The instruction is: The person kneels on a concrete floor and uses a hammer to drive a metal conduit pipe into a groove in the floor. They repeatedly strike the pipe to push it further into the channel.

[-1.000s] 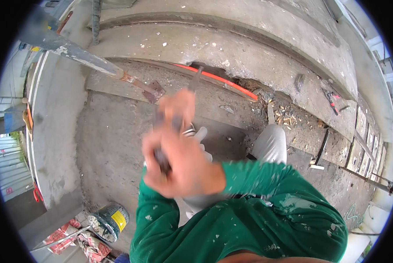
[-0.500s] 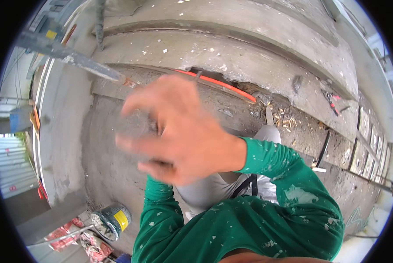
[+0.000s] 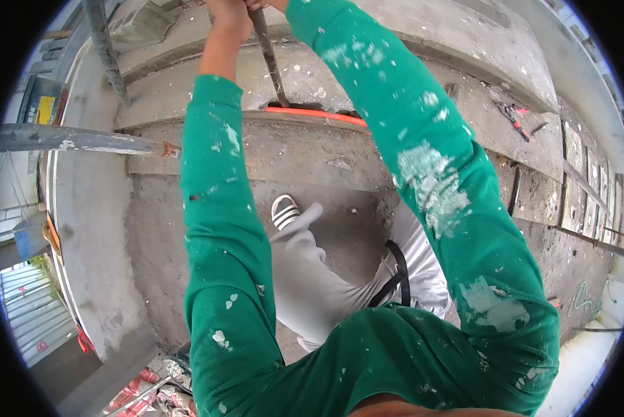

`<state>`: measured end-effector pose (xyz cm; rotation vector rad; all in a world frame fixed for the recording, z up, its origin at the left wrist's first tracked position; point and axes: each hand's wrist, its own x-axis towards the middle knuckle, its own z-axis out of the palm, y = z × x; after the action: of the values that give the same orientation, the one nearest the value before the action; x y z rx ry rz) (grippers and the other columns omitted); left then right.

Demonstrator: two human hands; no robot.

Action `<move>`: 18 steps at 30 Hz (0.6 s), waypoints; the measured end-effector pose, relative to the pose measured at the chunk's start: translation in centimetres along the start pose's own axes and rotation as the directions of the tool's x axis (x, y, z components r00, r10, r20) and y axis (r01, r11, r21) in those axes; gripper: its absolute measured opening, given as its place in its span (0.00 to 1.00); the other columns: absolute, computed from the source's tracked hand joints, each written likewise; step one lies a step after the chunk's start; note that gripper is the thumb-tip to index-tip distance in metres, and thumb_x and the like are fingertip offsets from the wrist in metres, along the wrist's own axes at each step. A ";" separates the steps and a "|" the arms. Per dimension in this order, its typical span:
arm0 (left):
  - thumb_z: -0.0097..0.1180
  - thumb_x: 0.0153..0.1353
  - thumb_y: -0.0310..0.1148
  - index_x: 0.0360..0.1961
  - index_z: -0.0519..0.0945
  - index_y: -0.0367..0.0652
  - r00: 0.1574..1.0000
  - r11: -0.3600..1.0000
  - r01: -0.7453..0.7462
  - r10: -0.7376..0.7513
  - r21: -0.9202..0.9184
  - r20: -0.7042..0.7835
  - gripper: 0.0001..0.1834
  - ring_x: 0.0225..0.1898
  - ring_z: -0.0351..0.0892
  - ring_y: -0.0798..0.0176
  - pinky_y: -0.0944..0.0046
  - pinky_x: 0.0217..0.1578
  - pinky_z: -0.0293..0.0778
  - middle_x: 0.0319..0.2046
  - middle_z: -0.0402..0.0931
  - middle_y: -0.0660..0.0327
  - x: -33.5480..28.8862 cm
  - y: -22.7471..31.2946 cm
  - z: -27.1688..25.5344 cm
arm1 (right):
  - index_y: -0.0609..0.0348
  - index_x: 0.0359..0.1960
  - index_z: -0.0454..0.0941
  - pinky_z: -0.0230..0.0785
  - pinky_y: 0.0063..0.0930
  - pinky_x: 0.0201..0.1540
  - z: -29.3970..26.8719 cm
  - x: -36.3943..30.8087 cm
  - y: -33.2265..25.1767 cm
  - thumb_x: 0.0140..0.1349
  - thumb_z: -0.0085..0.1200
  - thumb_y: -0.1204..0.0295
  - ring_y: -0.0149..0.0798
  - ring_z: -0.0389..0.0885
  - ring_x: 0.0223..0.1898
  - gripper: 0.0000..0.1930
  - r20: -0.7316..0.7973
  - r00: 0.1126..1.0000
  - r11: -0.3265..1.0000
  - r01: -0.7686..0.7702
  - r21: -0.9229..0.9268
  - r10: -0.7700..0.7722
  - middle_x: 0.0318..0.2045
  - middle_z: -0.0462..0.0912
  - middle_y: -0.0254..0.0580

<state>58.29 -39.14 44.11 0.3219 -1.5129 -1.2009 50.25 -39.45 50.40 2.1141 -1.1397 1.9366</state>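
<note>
Both my arms, in paint-spattered green sleeves, stretch up to the top edge of the picture. There my left hand [image 3: 230, 19] and my right hand [image 3: 276, 4] meet, closed around the upper part of a dark metal bar [image 3: 267, 59]. The frame's edge cuts off part of the fingers. The bar stands slightly tilted, its lower end at the broken front of a concrete step, beside the left end of an orange strip [image 3: 319, 113]. My right sleeve covers the strip's right end.
A metal pole [image 3: 82, 141] juts in from the left; another pole [image 3: 103, 52] stands at the upper left. Red-handled pliers [image 3: 513, 124] lie on the step at right. My slippered foot [image 3: 284, 211] is below the steps. Crumpled bags [image 3: 134, 393] lie at lower left.
My right hand, blurred in front of my body before, has swung up to the top edge. Both hands are now on the metal bar, and my foot has come into sight.
</note>
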 end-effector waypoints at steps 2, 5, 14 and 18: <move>0.47 0.68 0.41 0.25 0.68 0.43 1.000 1.000 0.009 -0.009 -0.007 -0.003 0.17 0.29 0.60 0.58 0.56 0.38 0.60 0.25 0.66 0.60 -1.7 -1.4 -0.1 | 0.57 0.25 0.84 0.74 0.43 0.40 -1.2 -4.1 -2.3 0.53 0.61 0.56 0.50 0.83 0.32 0.15 0.070 0.995 0.992 0.075 -0.098 -0.069 0.29 0.84 0.47; 0.46 0.68 0.41 0.25 0.68 0.42 1.000 0.999 -0.013 0.012 0.033 0.015 0.17 0.30 0.60 0.58 0.56 0.39 0.59 0.24 0.65 0.60 -8.8 0.3 -1.9 | 0.46 0.13 0.76 0.61 0.50 0.52 0.1 -9.4 -6.9 0.42 0.60 0.61 0.41 0.77 0.31 0.08 0.096 0.981 0.967 0.147 0.208 -0.170 0.22 0.79 0.30; 0.44 0.69 0.42 0.23 0.68 0.42 0.968 1.000 -0.022 0.024 -0.009 0.250 0.19 0.31 0.60 0.57 0.57 0.40 0.58 0.23 0.64 0.59 -23.2 5.1 -1.5 | 0.46 0.19 0.73 0.60 0.52 0.56 -2.9 -22.1 -19.7 0.36 0.63 0.63 0.40 0.74 0.35 0.11 -0.017 0.993 0.957 0.120 0.264 -0.120 0.27 0.73 0.32; 0.43 0.69 0.43 0.22 0.68 0.42 0.972 1.000 0.013 -0.010 -0.010 0.233 0.20 0.31 0.59 0.57 0.57 0.40 0.58 0.23 0.63 0.58 -20.1 4.4 -0.1 | 0.53 0.30 0.79 0.65 0.49 0.58 -6.4 -21.0 -15.2 0.55 0.63 0.65 0.44 0.80 0.41 0.08 -0.208 0.959 0.921 -0.105 0.374 0.194 0.36 0.79 0.42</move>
<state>66.96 -22.29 36.09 0.1868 -1.7070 -1.2911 54.36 -15.35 39.74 1.9058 -0.9869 2.5648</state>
